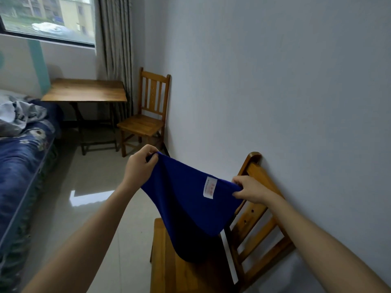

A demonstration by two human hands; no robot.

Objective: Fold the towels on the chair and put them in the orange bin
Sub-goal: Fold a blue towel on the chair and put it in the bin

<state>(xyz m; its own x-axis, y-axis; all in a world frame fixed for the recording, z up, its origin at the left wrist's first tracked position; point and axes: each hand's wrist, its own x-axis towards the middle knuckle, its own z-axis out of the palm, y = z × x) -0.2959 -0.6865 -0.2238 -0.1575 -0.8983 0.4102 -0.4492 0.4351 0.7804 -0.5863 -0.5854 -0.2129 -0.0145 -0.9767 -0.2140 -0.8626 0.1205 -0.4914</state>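
1. Towel (pixel 186 199): deep blue; its label (pixel 210 187) white with red print.
2. Near chair (pixel 259 169) and far chair (pixel 146 121): honey-brown wood.
3. Bedsheet (pixel 19 166): navy, flower pattern.
4. Table (pixel 84 92): brown wood.
5. Floor (pixel 88 170): pale tile.

white sewn-in label (pixel 210 187) on blue towel (pixel 190 208), red and grey print too small to read

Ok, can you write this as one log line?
left hand: pinches blue towel corner | right hand: pinches other corner | towel: hangs over near chair
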